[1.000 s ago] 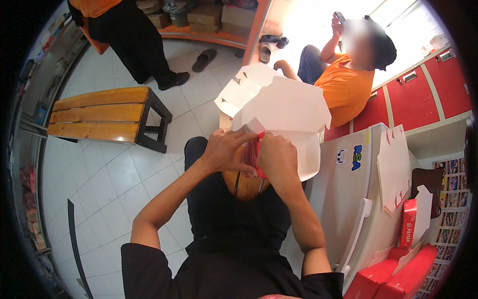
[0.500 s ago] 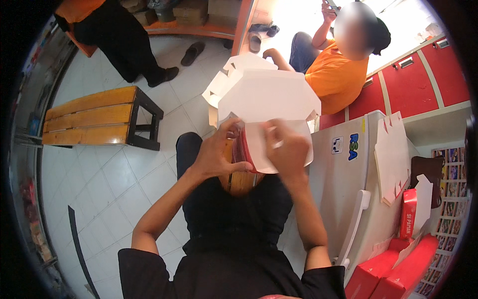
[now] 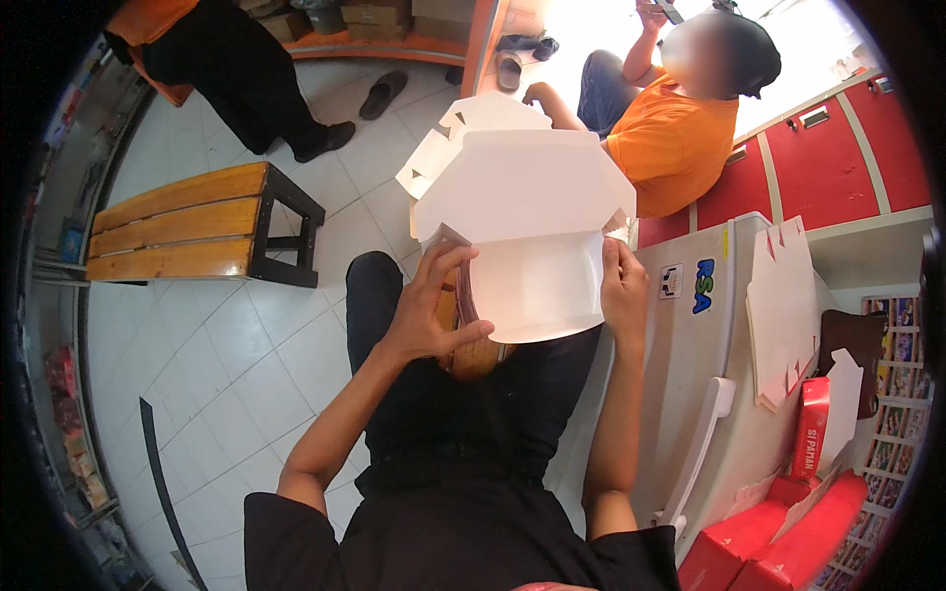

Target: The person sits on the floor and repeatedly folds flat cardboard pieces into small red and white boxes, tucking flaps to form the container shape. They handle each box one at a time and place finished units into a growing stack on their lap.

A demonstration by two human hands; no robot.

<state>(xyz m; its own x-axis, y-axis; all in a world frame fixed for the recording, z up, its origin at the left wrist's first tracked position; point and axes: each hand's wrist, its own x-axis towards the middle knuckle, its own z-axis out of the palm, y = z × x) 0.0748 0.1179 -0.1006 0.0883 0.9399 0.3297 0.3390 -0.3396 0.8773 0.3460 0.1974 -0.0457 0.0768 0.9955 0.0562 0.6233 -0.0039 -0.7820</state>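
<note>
Above my lap stands a partly folded cardboard box (image 3: 542, 286), white inside, its left wall curved and reddish outside. Its large white flap rises on the far side. My left hand (image 3: 426, 310) grips that left wall, thumb low and fingers higher up. My right hand (image 3: 625, 291) pinches the right edge near the flap's fold. Behind the flap, more white cardboard (image 3: 434, 163) with cut notches sticks out to the left. Below the box a bit of wooden seat (image 3: 475, 361) shows between my legs.
At right, a white fridge (image 3: 680, 335) carries flat white cardboard blanks (image 3: 783, 315) and folded red boxes (image 3: 803, 532). A slatted wooden bench (image 3: 177, 227) stands left. One person in orange (image 3: 680, 148) sits ahead by red cabinets (image 3: 803, 167); another (image 3: 227, 79) stands far left.
My right hand has moved from inside the box, where it was blurred, out to its right edge and closed there. My left hand keeps its hold on the left wall.
</note>
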